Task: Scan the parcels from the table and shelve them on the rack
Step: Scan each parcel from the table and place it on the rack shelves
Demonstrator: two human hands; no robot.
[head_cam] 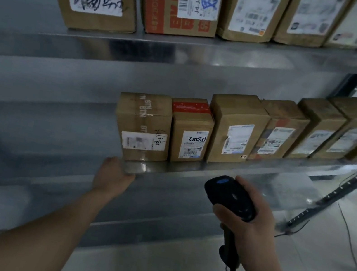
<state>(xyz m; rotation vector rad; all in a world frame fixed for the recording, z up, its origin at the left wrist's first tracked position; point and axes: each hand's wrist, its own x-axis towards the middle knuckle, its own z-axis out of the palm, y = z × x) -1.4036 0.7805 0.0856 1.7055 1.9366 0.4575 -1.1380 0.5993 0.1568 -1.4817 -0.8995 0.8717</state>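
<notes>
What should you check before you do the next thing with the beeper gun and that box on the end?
1. Grip of the right hand on the scanner: ok.
2. The end box upright on the middle shelf: ok.
3. Its label facing outward: ok.
4. The left hand off the box: cannot tell; its blurred fingers sit at the shelf edge just below it.
5. The scanner aimed at a label: cannot tell; no beam shows.
6. Room on the shelf left of the box: ok.
</notes>
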